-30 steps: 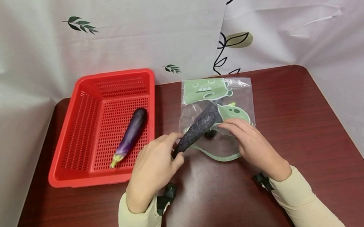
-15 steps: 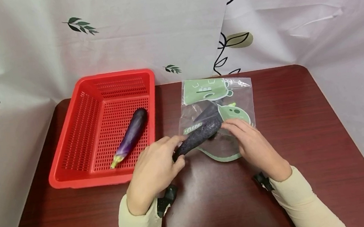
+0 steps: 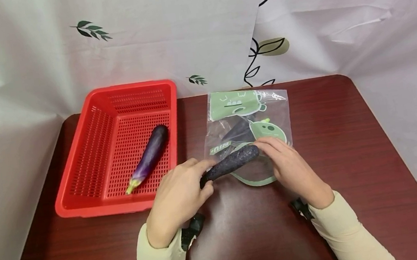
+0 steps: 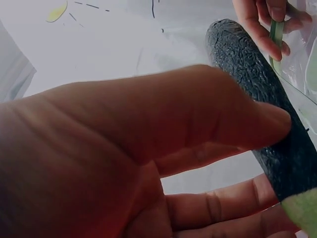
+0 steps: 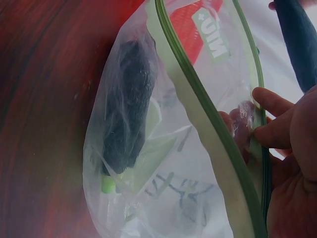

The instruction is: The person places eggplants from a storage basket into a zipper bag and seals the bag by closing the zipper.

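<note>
My left hand (image 3: pixel 180 189) grips one end of a long, dark, wrinkled vegetable (image 3: pixel 235 162), its thumb lying along the side in the left wrist view. The free end points right, over the near part of a clear zip bag (image 3: pixel 232 105) printed with green cartoon shapes. My right hand (image 3: pixel 291 167) pinches the bag's mouth; the right wrist view shows fingers on both sides of its green zip strip (image 5: pixel 208 119), and the mouth gapes. Inside the bag lies another dark vegetable (image 5: pixel 128 99) with a bright green tip.
On the left stands a red perforated basket (image 3: pixel 97 210), with a purple eggplant (image 3: pixel 149 156) lying inside. Both stand on a reddish-brown table (image 3: pixel 347 143), and a white patterned cloth (image 3: pixel 135 39) hangs behind its back edge.
The vegetable in my left hand has swung its free end toward me and rightward, from above the bag's middle to near its mouth. My right hand has barely moved.
</note>
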Motion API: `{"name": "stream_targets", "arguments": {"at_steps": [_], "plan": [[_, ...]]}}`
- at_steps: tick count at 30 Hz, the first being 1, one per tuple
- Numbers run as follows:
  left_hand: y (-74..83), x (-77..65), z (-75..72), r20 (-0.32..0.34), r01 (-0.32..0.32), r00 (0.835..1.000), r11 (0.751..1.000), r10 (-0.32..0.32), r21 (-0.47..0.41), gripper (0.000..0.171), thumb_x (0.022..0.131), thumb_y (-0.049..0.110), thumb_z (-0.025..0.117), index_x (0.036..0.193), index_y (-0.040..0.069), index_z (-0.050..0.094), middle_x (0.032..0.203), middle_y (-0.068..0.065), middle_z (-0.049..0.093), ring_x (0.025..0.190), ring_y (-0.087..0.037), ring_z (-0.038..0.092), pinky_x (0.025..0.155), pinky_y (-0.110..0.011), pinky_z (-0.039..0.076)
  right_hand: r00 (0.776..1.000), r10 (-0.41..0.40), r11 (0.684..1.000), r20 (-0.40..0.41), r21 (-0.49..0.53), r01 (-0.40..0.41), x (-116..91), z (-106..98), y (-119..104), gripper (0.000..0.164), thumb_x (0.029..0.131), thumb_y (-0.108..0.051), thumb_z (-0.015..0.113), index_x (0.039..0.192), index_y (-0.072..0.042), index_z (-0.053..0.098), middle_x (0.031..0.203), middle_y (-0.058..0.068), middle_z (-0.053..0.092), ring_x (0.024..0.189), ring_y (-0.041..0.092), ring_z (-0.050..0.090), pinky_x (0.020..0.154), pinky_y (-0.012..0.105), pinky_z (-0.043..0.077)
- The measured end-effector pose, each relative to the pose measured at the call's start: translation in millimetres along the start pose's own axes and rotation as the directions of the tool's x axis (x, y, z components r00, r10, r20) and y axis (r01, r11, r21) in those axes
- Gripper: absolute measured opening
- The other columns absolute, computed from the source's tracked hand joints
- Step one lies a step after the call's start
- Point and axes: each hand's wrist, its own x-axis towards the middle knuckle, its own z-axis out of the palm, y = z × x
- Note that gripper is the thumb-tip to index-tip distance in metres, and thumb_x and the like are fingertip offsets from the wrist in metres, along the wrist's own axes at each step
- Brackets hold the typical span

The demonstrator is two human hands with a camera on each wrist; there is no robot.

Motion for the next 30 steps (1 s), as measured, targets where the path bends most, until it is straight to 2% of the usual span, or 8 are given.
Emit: {"name": "stream_targets", "arguments": {"at_steps": [5, 13, 23, 30], "plan": [[0.6, 0.3, -0.7, 0.011, 0.006, 1.000, 1.000, -0.006, 0.006, 0.041, 0.078, 0.016, 0.077, 0.119, 0.021, 0.073, 0.091, 0.000, 0.068, 0.072, -0.020, 0.063, 0.052, -0.034, 0.044, 0.999, 0.030, 1.000, 0.029, 0.004, -0.030, 0.3, -1.8, -2.1, 0.057, 0.082, 0.025, 0.046, 0.128, -0.004, 0.062, 0.128, 0.009, 0.060, 0.122, 0.027, 0.056, 0.102, 0.044, 0.043], [0.2, -0.1, 0.7, 0.010, -0.005, 1.000, 1.000, 0.004, 0.023, 0.035, 0.076, 0.014, 0.078, 0.111, 0.022, 0.075, 0.082, 0.003, 0.063, 0.065, -0.018, 0.060, 0.049, -0.032, 0.040, 1.000, -0.001, 1.000, 0.004, -0.003, 0.001, 1.0, 0.0, -1.8, 0.059, 0.081, 0.027, 0.050, 0.129, -0.004, 0.062, 0.127, 0.010, 0.060, 0.121, 0.028, 0.056, 0.101, 0.045, 0.044], [0.2, 1.5, 3.6, 0.018, 0.007, 1.000, 1.000, -0.007, 0.026, 0.035, 0.076, 0.015, 0.077, 0.111, 0.022, 0.076, 0.085, 0.002, 0.064, 0.069, -0.020, 0.062, 0.049, -0.034, 0.042, 1.000, -0.004, 1.000, 0.000, -0.006, 0.004, 1.2, -0.7, -1.6, 0.053, 0.085, 0.024, 0.054, 0.129, -0.003, 0.062, 0.128, 0.011, 0.060, 0.122, 0.028, 0.056, 0.103, 0.043, 0.043], [1.1, 4.9, 7.0, 0.028, -0.007, 1.000, 1.000, 0.007, 0.024, 0.035, 0.076, 0.014, 0.076, 0.111, 0.023, 0.076, 0.083, 0.001, 0.063, 0.070, -0.022, 0.063, 0.052, -0.036, 0.045, 1.000, 0.004, 1.000, 0.003, -0.002, -0.004, 1.0, -1.6, -1.5, 0.050, 0.086, 0.021, 0.056, 0.129, -0.004, 0.062, 0.128, 0.012, 0.060, 0.122, 0.028, 0.056, 0.102, 0.042, 0.043]]}}
